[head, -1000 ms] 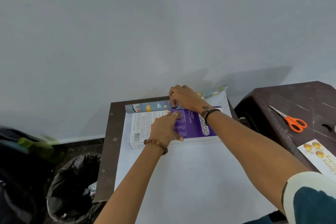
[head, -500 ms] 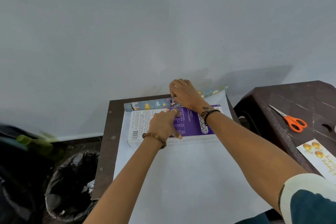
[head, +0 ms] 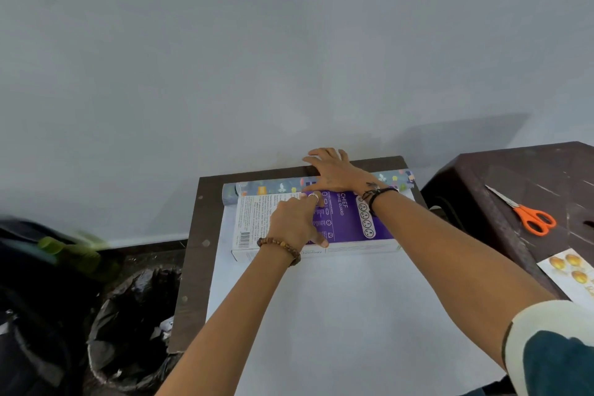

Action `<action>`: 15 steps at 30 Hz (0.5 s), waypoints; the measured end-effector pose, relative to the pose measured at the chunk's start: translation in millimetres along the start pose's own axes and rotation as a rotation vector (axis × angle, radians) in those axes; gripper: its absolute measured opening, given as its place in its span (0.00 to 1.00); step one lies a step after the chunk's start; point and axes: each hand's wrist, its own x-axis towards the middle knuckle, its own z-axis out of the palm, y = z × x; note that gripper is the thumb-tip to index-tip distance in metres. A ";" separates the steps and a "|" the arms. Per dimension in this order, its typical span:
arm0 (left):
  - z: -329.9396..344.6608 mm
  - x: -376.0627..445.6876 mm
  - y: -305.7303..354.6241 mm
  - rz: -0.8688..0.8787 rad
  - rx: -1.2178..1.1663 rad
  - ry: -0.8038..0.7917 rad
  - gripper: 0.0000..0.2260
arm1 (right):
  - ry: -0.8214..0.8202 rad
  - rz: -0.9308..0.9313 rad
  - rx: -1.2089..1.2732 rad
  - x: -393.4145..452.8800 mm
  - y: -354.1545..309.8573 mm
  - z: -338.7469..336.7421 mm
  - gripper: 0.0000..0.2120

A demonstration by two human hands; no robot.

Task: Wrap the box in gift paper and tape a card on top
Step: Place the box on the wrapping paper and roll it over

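Grey wall fills most of the view, and below it a small dark tabletop (head: 196, 235) stands against that wall. Gift paper (head: 337, 315) is spread white side up over it and runs off the near edge, so the printed side faces down, ready to end up outside. The box (head: 350, 222), purple and white, lies flat on the far part of the sheet, its long side parallel to the wall. Just beyond it sits the paper roll (head: 266, 186), printed side out, touching or nearly touching the box's far edge.

My left hand (head: 297, 222) rests on the box top with fingers reaching toward the far edge, thumb on the purple panel; it looks to be pinning the box so it cannot slide. My right hand (head: 336, 170) lies over the roll with fingers spread and fairly straight, pressing rather than gripping. That suggests the roll is being snugged against the box, to gauge how much paper is needed.

On a second dark table to the right lie orange scissors (head: 533, 219) and, nearer, the card (head: 572, 270) with gold ornaments, both within reach but well apart from the box. A black bin (head: 128, 325) stands at the left. No tape is visible. Wrapping seems at an early stage.
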 end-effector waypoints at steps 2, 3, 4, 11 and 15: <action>-0.2 1.9 -1.4 0.002 0.006 0.005 0.33 | 0.143 -0.049 0.007 1.4 -1.4 -0.1 0.38; -0.8 2.4 -1.6 0.004 0.014 0.007 0.33 | 0.243 -0.101 -0.011 1.2 -1.8 -0.5 0.34; -1.6 2.8 -1.5 0.007 0.023 0.010 0.33 | 0.342 -0.170 -0.048 0.4 -2.3 -1.0 0.27; -3.0 0.5 0.1 0.004 0.030 0.031 0.33 | 0.341 -0.257 -0.145 -4.4 -1.6 0.3 0.08; -2.2 -0.4 1.9 0.001 0.040 0.018 0.33 | 0.209 -0.159 -0.021 -3.6 -2.9 -1.5 0.15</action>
